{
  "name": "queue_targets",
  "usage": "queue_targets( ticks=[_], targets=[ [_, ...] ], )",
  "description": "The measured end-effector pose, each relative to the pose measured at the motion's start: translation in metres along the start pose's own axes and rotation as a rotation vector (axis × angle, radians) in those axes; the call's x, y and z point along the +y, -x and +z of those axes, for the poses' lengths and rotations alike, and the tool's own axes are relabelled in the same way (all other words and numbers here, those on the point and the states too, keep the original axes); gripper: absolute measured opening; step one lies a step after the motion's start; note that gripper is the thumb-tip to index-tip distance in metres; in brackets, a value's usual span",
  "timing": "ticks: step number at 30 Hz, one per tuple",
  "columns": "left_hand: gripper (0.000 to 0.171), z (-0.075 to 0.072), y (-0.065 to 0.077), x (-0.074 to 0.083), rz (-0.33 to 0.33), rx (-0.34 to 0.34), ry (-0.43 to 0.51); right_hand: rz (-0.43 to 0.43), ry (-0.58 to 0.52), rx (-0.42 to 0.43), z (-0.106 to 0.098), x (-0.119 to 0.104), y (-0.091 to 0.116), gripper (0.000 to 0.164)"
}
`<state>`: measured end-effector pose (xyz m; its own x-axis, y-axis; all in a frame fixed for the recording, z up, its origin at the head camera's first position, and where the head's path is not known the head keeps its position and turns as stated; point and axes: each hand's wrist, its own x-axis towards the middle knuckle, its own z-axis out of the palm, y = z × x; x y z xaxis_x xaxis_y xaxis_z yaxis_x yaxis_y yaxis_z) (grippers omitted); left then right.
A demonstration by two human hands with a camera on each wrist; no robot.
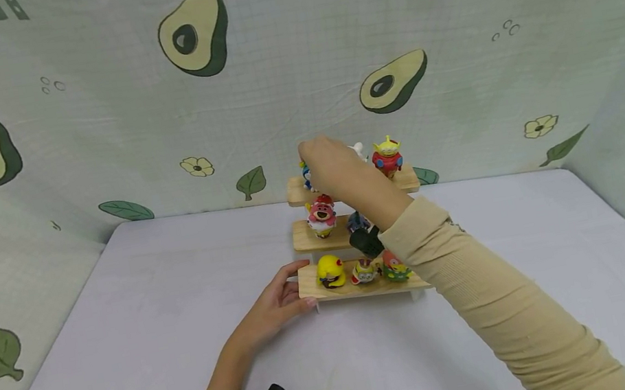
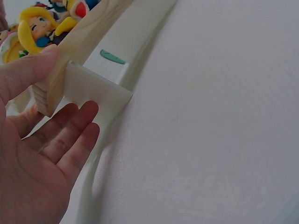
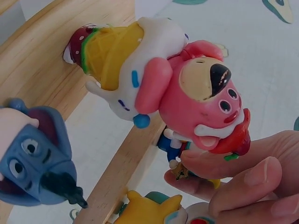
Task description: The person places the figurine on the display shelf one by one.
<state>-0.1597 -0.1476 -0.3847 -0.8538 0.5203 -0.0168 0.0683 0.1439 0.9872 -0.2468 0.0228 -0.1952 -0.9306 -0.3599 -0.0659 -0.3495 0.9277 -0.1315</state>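
Note:
A three-tier wooden display stand (image 1: 308,239) holds several small toy figurines. On its top tier, my right hand (image 1: 335,163) pinches a small blue figurine (image 3: 174,150) near the left end; fingers hide most of it. Just below that hand, on the middle tier, stand a pink bear figurine (image 3: 201,88) and a blue donkey figurine (image 3: 32,154). My left hand (image 1: 275,302) grips the left end of the bottom board (image 2: 79,46), thumb on top and fingers underneath. A yellow-haired figurine (image 2: 39,28) is close to that thumb.
Two more figurines, a white one (image 1: 358,151) and a green alien in red (image 1: 387,157), stand on the top tier's right. A crowned figurine (image 1: 364,272) and a red-haired one (image 1: 394,267) are on the bottom board. Behind the stand hangs an avocado-print cloth (image 1: 292,80).

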Motion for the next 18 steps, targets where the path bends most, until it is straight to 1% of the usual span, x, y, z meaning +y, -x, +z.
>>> queue_targets(
  ticks=[7,12,16,18],
  targets=[
    [0.065,0.0,0.0,0.0,0.0,0.001,0.002,-0.007,-0.025,0.007,-0.002,0.0,0.004,0.034],
    [0.065,0.0,0.0,0.0,0.009,0.0,-0.005,0.015,-0.086,0.003,-0.011,0.0,0.013,0.04],
    [0.065,0.0,0.0,0.0,0.019,-0.004,-0.006,0.035,-0.162,0.039,-0.024,0.005,0.02,0.042],
    [0.066,0.0,0.0,0.0,0.023,-0.007,-0.005,0.045,-0.19,0.073,-0.03,0.01,0.024,0.041]
  ],
)
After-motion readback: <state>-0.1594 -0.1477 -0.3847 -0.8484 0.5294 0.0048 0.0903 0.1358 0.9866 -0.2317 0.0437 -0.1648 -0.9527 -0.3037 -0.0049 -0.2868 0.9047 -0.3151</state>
